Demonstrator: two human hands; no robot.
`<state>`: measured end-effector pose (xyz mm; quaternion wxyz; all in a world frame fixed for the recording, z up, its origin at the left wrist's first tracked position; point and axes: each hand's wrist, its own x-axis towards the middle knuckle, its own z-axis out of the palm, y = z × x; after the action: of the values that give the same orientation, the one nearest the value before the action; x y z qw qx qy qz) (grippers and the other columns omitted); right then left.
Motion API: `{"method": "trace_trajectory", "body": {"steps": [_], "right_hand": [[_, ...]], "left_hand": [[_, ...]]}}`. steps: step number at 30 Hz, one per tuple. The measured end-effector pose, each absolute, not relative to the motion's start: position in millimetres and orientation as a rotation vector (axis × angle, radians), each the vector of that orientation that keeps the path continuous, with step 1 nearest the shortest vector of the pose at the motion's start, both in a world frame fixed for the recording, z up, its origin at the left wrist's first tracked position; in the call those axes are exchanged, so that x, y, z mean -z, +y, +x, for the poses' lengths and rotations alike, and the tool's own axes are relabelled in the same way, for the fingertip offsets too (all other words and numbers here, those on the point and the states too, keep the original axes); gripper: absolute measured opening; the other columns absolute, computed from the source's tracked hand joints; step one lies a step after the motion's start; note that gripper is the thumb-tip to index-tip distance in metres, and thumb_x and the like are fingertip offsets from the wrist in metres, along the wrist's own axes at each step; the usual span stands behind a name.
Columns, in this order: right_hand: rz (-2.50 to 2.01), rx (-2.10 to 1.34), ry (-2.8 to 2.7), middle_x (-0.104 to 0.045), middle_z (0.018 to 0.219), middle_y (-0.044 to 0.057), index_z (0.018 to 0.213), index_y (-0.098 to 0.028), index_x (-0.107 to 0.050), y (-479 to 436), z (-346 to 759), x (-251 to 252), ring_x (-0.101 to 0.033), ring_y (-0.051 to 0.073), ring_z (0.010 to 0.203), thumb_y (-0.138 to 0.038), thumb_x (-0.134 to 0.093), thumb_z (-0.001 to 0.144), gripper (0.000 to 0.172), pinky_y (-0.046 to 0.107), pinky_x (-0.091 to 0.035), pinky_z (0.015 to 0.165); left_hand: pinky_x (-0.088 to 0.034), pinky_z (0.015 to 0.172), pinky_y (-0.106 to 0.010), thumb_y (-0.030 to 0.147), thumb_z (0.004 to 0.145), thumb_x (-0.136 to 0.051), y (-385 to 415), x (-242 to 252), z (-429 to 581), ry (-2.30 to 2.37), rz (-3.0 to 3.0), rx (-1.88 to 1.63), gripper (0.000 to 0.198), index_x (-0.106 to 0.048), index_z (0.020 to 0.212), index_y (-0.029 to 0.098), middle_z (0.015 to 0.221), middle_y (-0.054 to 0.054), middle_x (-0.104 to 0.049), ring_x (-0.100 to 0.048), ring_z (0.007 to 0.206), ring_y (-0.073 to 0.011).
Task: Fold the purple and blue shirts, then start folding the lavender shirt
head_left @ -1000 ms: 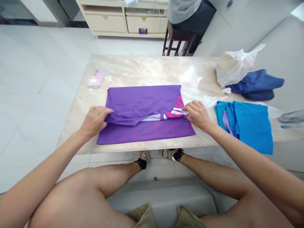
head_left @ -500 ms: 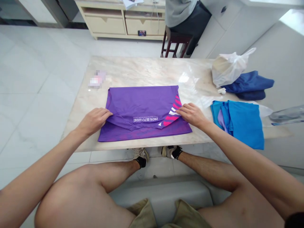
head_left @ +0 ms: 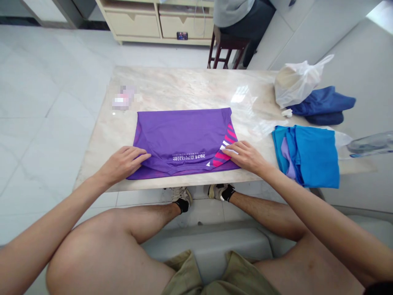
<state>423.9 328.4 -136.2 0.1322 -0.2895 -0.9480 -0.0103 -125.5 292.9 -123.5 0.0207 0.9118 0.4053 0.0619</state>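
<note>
A purple T-shirt (head_left: pixel 184 131) lies folded into a wide rectangle on the marble table, with white lettering and pink stripes near its front right. At its front left corner rests my left hand (head_left: pixel 124 164), the fingers stretched out over the cloth and slightly apart. My right hand (head_left: pixel 247 155) lies on the striped part at the right edge, fingers extended and touching the fabric. The upper layer reaches almost to the front fold, and a narrow strip of the lower layer shows beneath it. The undersides of both hands are hidden.
Folded blue clothes (head_left: pixel 317 155) sit at the table's right, beside a clear plastic bottle (head_left: pixel 371 144). Behind them are dark blue cloth (head_left: pixel 325 104) and a white plastic bag (head_left: pixel 294 84). A blurred small item (head_left: pixel 123 98) lies far left. A person (head_left: pixel 233 14) sits on a stool beyond the marble table (head_left: pixel 184 84).
The upper layer of the T-shirt has come down toward the front edge, covering more of the lower layer. My fingers have gone from pinching its edges to lying outstretched on it.
</note>
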Motion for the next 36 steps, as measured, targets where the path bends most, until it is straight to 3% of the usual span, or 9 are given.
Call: {"method": "trace_trajectory", "body": {"steps": [4, 9, 16, 19, 23, 27, 29, 32, 36], "right_hand": [[-0.664, -0.090, -2.772, -0.080, 0.131, 0.010, 0.147, -0.027, -0.072, 323, 417, 139, -0.072, 0.026, 0.121, -0.013, -0.053, 0.113, 0.042, 0.048, -0.060, 0.104], [-0.660, -0.118, -2.769, -0.081, 0.125, 0.009, 0.138, -0.026, -0.078, 309, 418, 132, -0.073, 0.025, 0.114, -0.017, -0.057, 0.113, 0.034, 0.047, -0.060, 0.102], [-0.939, 0.088, -2.930, -0.082, 0.113, 0.015, 0.115, -0.019, -0.083, 297, 444, 58, -0.075, 0.028, 0.101, -0.021, -0.059, 0.111, 0.025, 0.042, -0.056, 0.093], [-1.291, 0.166, -2.894, -0.083, 0.110, 0.017, 0.117, -0.017, -0.083, 275, 471, 22, -0.077, 0.032, 0.098, -0.033, -0.058, 0.112, 0.030, 0.045, -0.058, 0.089], [-1.702, 0.068, -2.511, -0.084, 0.117, 0.019, 0.121, -0.019, -0.083, 212, 503, 7, -0.079, 0.042, 0.108, -0.048, -0.053, 0.111, 0.043, 0.055, -0.062, 0.091], [-1.843, -0.230, -2.014, -0.085, 0.116, 0.014, 0.121, -0.031, -0.083, 128, 496, 18, -0.081, 0.040, 0.107, -0.054, -0.046, 0.112, 0.045, 0.058, -0.066, 0.094], [-1.798, -0.270, -1.790, -0.082, 0.131, 0.012, 0.139, -0.036, -0.076, 88, 472, 28, -0.078, 0.039, 0.121, -0.051, -0.042, 0.113, 0.046, 0.060, -0.065, 0.104], [-1.670, -0.127, -1.634, -0.056, 0.169, 0.017, 0.175, -0.033, -0.043, 43, 423, 40, -0.055, 0.043, 0.156, -0.046, -0.046, 0.112, 0.065, 0.071, -0.048, 0.126], [-1.625, -0.109, -1.672, -0.038, 0.182, 0.015, 0.183, -0.037, -0.020, 21, 380, 49, -0.040, 0.045, 0.166, -0.042, -0.051, 0.111, 0.078, 0.076, -0.042, 0.129]], "left_hand": [[-0.060, 0.103, -0.044, 0.027, 0.111, -0.043, 293, 124, -129, 1.149, 2.749, -0.215, 0.039, -0.082, 0.112, 0.030, 0.114, -0.009, -0.084, -0.077, 0.110, -0.0257], [-0.062, 0.095, -0.045, 0.036, 0.111, -0.053, 283, 114, -127, 1.090, 2.767, -0.271, 0.030, -0.083, 0.108, 0.032, 0.111, -0.006, -0.085, -0.078, 0.103, -0.0271], [-0.059, 0.081, -0.044, 0.032, 0.111, -0.053, 224, 42, -92, 1.389, 2.761, -0.451, 0.027, -0.079, 0.101, 0.033, 0.099, -0.002, -0.085, -0.078, 0.087, -0.0269], [-0.058, 0.082, -0.046, 0.038, 0.112, -0.053, 173, 19, -72, 1.732, 2.612, -0.525, 0.025, -0.075, 0.102, 0.031, 0.102, -0.004, -0.084, -0.078, 0.089, -0.0292], [-0.060, 0.086, -0.046, 0.039, 0.113, -0.050, 106, 20, -38, 2.019, 2.355, -0.703, 0.031, -0.075, 0.101, 0.026, 0.101, -0.009, -0.084, -0.078, 0.094, -0.0299], [-0.056, 0.112, -0.055, 0.033, 0.112, -0.051, 67, 29, 5, 2.086, 2.287, -0.818, 0.029, -0.078, 0.121, 0.028, 0.129, -0.010, -0.083, -0.074, 0.126, -0.0330], [-0.049, 0.123, -0.060, 0.030, 0.111, -0.051, 61, 27, 25, 2.077, 2.318, -0.814, 0.032, -0.078, 0.129, 0.028, 0.140, -0.011, -0.079, -0.069, 0.137, -0.0349], [-0.047, 0.125, -0.061, 0.029, 0.110, -0.051, 63, 21, 50, 2.020, 2.354, -0.789, 0.033, -0.078, 0.129, 0.028, 0.142, -0.012, -0.078, -0.068, 0.138, -0.0351], [-0.046, 0.127, -0.060, 0.027, 0.109, -0.054, 67, 16, 76, 1.909, 2.436, -0.735, 0.031, -0.079, 0.127, 0.028, 0.143, -0.012, -0.077, -0.066, 0.139, -0.0346]]}}
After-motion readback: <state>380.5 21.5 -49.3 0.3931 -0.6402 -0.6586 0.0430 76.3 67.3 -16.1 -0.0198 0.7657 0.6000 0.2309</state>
